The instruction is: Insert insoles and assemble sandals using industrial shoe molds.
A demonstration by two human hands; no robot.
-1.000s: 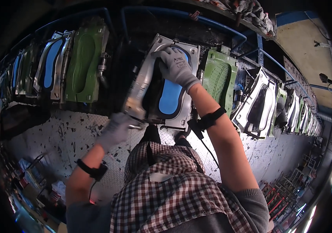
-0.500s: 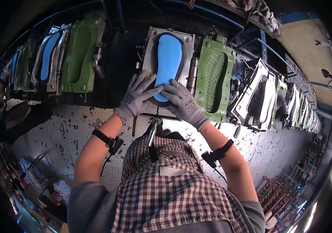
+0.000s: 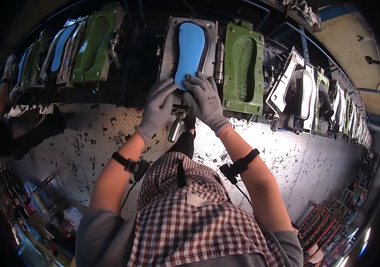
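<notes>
A blue foot-shaped sheet (image 3: 191,46), like an insole, lies in the dark-edged cavity of a grey metal mould half (image 3: 166,60) in front of me. Both my hands wear grey gloves and meet at its narrow near end. My left hand (image 3: 158,109) rests at the left of that end, fingers stretched forward and close together, the tips at the sheet's edge. From the right, my right hand (image 3: 205,100) lays its fingers over the end of the sheet, slightly bent. The gloves cover part of that end and the mould's near edge.
A green mould half (image 3: 243,71) with a ribbed sole-shaped hollow stands right of the metal one. More moulds, including a green one (image 3: 93,49), line the bench on both sides. A metal handle (image 3: 176,127) juts toward me. Another person's arm (image 3: 4,91) shows at far left.
The view has shifted, so the moulds sit higher in the picture. My hands have drawn back toward the sheet's near end, the left one turning more forward. The sheet still lies in the mould.
</notes>
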